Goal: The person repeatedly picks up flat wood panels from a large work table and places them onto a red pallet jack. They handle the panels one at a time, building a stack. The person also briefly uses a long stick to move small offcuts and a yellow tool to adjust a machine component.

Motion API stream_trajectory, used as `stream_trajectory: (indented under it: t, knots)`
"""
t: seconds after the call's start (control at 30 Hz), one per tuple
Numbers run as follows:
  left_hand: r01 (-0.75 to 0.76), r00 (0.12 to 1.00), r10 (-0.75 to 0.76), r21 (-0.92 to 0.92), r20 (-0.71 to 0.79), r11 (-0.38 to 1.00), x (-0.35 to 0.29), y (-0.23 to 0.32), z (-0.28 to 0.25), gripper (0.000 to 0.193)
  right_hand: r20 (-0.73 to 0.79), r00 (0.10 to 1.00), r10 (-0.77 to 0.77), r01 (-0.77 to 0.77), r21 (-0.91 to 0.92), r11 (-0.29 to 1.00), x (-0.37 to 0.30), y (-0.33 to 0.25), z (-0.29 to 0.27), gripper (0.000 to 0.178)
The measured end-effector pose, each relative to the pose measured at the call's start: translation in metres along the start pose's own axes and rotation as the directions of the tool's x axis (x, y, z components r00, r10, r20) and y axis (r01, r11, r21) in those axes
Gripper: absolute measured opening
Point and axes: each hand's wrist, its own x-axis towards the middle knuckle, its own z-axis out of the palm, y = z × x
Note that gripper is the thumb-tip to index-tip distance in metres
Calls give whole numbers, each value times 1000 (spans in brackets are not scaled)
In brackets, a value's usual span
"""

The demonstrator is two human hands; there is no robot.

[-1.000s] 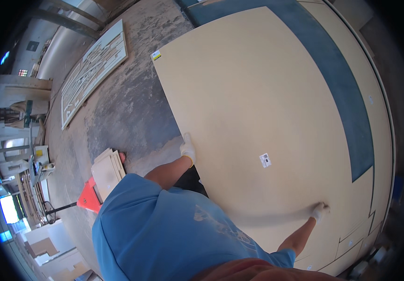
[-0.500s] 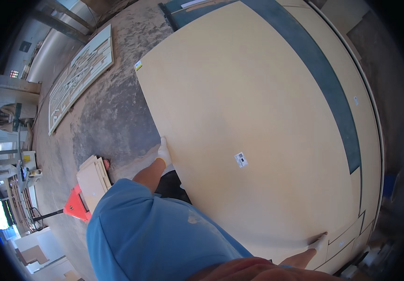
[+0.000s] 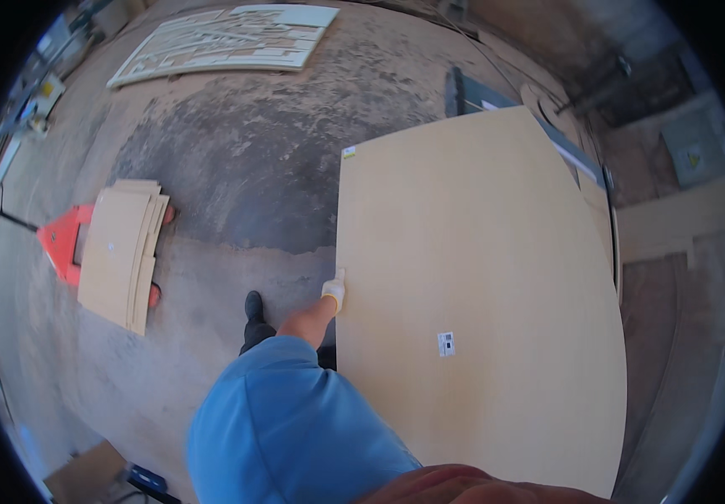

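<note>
A large pale wood-toned panel (image 3: 488, 244) fills the middle and right in front of me, with small labels on its face. My left hand (image 3: 335, 291), in a white glove with a yellow cuff, is closed on the panel's left edge, its thumb side showing on the face. Behind the board the rest of those fingers are hidden. My right hand is out of the picture.
A red pallet jack (image 3: 62, 244) carries a stack of pale boards (image 3: 115, 252) at the left. Across the floor lies a white-edged sheet with cut strips (image 3: 236, 42). A dark table part (image 3: 497, 97) shows beyond the panel; a grey cabinet (image 3: 700, 151) stands at the right.
My view has swung to the right, and the panel now stands more lengthwise before me. My left hand keeps its grip on the edge. My right hand has left the picture.
</note>
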Motion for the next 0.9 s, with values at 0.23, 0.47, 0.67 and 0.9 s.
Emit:
stream_trajectory:
  t: [0.23,0.47,0.67,0.9]
  knots:
    - [82,995,-75,-113,63,990,-46,-26,-129,97,94,961,-261,260,18,965,-140,-166,-62,64]
    - [168,960,-269,-619,-73,767,-86,9,-340,94,312,775,-550,544,112,831,-292,-386,-60,62]
    - [141,893,-422,-792,-158,594,-122,20,-483,90,486,514,-707,625,352,697,-399,-538,21,59]
    - [-14,730,-674,-990,-108,143,-93,42,-609,88,667,-164,-726,641,632,436,-700,-744,347,56]
